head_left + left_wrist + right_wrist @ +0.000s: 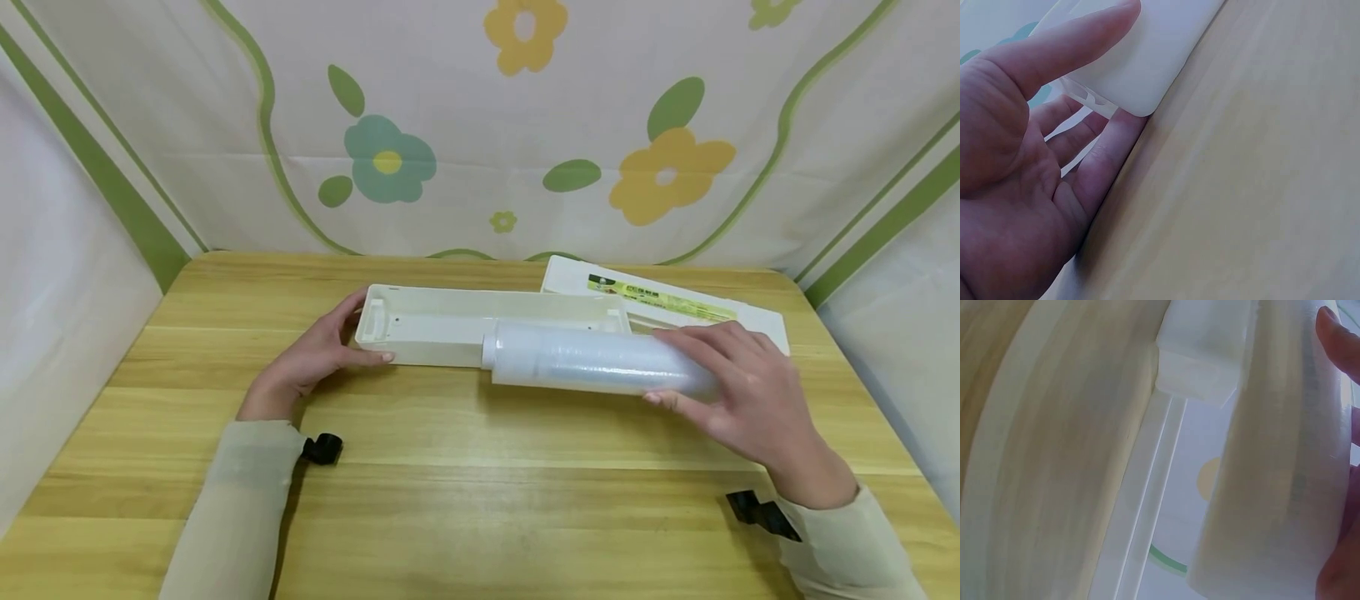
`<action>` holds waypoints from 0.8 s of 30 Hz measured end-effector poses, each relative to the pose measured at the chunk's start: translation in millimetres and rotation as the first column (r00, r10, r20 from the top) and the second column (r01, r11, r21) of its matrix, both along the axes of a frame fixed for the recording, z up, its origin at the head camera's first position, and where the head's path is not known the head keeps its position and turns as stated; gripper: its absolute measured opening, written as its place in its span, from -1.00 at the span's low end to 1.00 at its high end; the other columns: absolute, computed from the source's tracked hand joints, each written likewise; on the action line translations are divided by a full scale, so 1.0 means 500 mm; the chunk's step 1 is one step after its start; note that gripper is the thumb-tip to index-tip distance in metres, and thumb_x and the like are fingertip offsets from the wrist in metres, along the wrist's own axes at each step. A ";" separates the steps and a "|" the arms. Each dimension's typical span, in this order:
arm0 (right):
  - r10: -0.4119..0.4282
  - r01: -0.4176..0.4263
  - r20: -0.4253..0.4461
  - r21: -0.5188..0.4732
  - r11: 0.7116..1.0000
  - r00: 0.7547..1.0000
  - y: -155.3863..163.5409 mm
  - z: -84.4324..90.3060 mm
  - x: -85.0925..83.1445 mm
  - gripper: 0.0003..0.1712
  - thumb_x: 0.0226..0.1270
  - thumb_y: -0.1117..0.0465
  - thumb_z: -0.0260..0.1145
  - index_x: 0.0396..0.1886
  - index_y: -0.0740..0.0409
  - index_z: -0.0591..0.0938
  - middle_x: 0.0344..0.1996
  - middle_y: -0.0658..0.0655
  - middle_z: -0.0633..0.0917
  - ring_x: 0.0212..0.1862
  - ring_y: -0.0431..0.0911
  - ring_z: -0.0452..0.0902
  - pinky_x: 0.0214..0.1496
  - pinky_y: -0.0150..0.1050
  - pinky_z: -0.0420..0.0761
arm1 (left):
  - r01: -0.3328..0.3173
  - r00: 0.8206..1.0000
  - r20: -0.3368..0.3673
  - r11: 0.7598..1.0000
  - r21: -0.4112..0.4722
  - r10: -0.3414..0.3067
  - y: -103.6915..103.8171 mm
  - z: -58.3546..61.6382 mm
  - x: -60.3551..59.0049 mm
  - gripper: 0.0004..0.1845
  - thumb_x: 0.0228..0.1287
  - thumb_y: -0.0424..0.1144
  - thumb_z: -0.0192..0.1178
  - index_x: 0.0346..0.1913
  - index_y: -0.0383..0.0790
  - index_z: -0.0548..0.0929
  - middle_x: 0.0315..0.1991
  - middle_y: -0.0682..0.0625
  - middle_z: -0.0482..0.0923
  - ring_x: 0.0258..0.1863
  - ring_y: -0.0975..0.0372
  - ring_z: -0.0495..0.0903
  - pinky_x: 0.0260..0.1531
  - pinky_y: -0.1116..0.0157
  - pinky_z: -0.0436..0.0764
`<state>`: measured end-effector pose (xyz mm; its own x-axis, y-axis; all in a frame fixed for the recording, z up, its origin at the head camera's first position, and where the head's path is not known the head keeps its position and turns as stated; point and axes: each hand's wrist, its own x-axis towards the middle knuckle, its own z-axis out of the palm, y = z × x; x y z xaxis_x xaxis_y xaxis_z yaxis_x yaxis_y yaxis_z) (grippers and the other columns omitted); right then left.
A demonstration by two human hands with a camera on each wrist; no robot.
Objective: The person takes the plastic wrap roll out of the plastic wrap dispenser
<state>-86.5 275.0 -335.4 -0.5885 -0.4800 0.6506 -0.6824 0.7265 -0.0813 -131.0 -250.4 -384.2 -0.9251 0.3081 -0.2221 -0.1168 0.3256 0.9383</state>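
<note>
A roll of cling film [592, 360] is held by my right hand [750, 392] around its right end, thumb on the near side and fingers over the far side. Its left end, with a white core sticking out, overlaps the front wall of a long white open box [442, 304] in the head view. My left hand [318, 350] grips the left end of that box, thumb along the front and fingers behind. In the left wrist view the thumb [1079, 50] presses the box's outer wall [1147, 69]. The right wrist view shows the film roll [1272, 487] raised beside the box.
Behind the roll, at the back right, lies a long white lid [757, 321] with a yellow-green label [660, 298]. Everything rests on a wooden table [480, 500]. A flowered curtain [480, 125] hangs at the table's back edge, with plain cloth at both sides.
</note>
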 end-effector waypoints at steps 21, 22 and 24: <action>0.037 -0.039 0.058 0.032 0.999 0.998 -0.010 -0.017 0.010 -0.09 0.41 -0.62 0.16 0.24 0.00 0.79 -0.06 0.16 0.83 -0.02 0.15 0.69 -0.05 0.02 0.43 | -0.005 1.000 0.017 1.000 0.002 0.005 -0.002 0.002 -0.002 0.24 0.21 -0.24 0.63 0.77 0.20 0.00 0.61 -0.02 0.22 0.46 -0.01 0.32 0.29 0.40 0.45; 0.041 -0.043 0.062 0.035 0.998 0.997 -0.010 -0.019 0.010 -0.09 0.41 -0.62 0.16 0.24 0.01 0.79 -0.06 0.16 0.83 -0.01 0.15 0.69 -0.04 0.03 0.44 | -0.004 1.000 0.017 1.000 0.003 0.004 -0.002 0.002 -0.002 0.24 0.21 -0.25 0.62 0.77 0.19 -0.01 0.61 -0.03 0.22 0.46 -0.01 0.32 0.28 0.40 0.46; 0.047 -0.050 0.072 0.037 0.998 0.996 -0.010 -0.023 0.010 -0.09 0.41 -0.62 0.16 0.24 0.02 0.79 -0.05 0.16 0.82 0.00 0.15 0.68 -0.01 0.05 0.44 | -0.004 1.000 0.017 1.000 0.004 0.004 -0.002 0.002 -0.002 0.24 0.21 -0.25 0.62 0.77 0.18 -0.01 0.61 -0.03 0.22 0.46 -0.01 0.32 0.27 0.42 0.47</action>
